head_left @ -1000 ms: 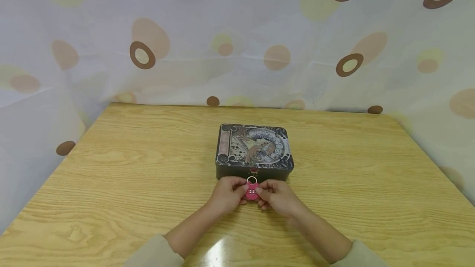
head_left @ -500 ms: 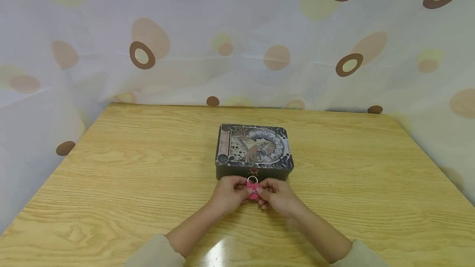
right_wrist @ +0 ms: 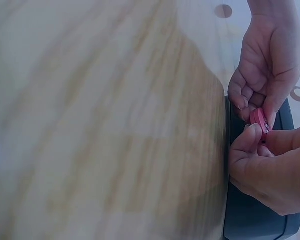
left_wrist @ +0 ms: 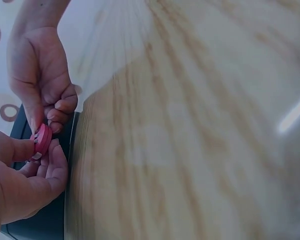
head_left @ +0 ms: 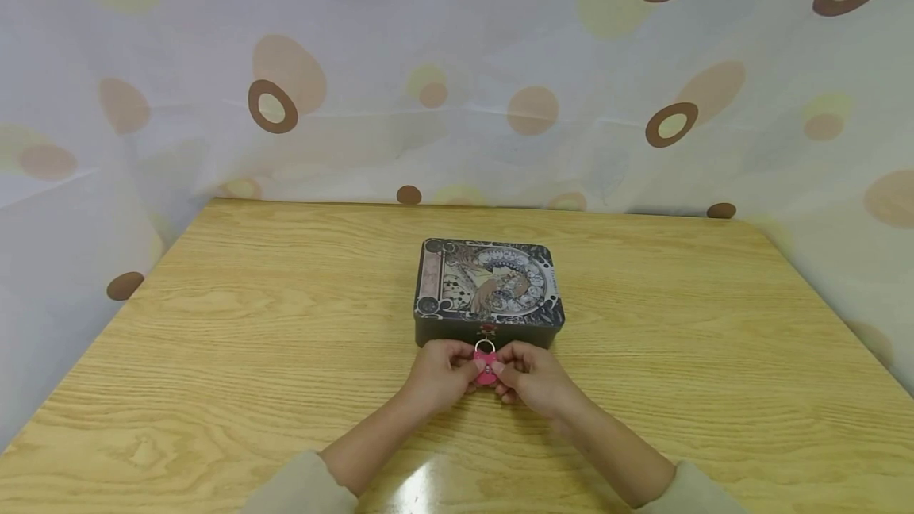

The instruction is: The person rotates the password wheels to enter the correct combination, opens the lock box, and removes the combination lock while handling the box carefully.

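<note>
A pink combination padlock (head_left: 486, 377) hangs by its silver shackle at the red-and-gold clasp (head_left: 489, 329) on the front of a dark tin box (head_left: 493, 280) with an illustrated lid. My left hand (head_left: 438, 373) pinches the padlock's left side, thumb across its number dials. From the other side my right hand (head_left: 538, 380) pinches it too, thumb on the face near the dials. Both wrist views show the padlock body (left_wrist: 42, 140) between the thumbs and curled fingers of the two hands, in front of the box's dark side (right_wrist: 257, 212). The thumbs cover part of the dials.
The box stands on a wood-grain table (head_left: 286, 324), its lid down. Behind and at both sides hangs a pale curtain (head_left: 457, 38) with brown, peach and yellow spots. Light glares on the tabletop near the front.
My left thumb has moved right, over the dials that showed more fully a second ago. The padlock has shifted slightly between the hands; the box stays in place.
</note>
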Tool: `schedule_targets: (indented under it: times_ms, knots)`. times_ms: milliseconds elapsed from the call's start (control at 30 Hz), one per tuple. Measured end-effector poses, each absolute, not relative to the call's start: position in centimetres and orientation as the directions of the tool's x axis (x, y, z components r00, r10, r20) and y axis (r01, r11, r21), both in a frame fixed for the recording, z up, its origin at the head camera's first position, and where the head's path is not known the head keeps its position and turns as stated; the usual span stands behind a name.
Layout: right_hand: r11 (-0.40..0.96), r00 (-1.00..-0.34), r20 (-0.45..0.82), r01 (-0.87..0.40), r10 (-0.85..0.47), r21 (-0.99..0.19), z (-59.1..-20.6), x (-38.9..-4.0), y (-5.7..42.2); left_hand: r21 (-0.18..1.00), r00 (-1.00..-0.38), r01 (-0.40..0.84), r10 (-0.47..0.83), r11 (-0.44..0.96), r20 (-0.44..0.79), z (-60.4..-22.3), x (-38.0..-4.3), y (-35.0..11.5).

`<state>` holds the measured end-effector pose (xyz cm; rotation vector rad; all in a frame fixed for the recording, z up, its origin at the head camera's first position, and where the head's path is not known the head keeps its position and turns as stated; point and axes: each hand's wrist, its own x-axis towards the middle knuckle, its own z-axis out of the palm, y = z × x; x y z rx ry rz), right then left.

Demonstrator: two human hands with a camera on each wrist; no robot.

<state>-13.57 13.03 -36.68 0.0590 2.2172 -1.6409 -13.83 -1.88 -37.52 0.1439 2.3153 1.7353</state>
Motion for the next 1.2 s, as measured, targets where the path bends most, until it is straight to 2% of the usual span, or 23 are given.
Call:
schedule_targets:
  times_ms: [500,767,1200]
  knots:
    - [0.298,-0.923,-0.342,0.281,-0.177,-0.912,-36.53,-13.56,12.96,0.966,-0.952,-0.113,0.254,0.231,-0.172,-37.49,-13.90,-2.06]
    - [0.290,-0.920,-0.343,0.282,-0.189,-0.915,-36.64,-13.56,12.97,0.974,-0.952,-0.085,0.270,0.210,-0.141,-37.54,-13.98,-2.19]
    - [0.287,-0.924,-0.313,0.246,-0.218,-0.926,-36.83,-13.56,13.01,0.965,-0.965,-0.061,0.234,0.254,-0.122,-37.78,-13.96,-2.01]
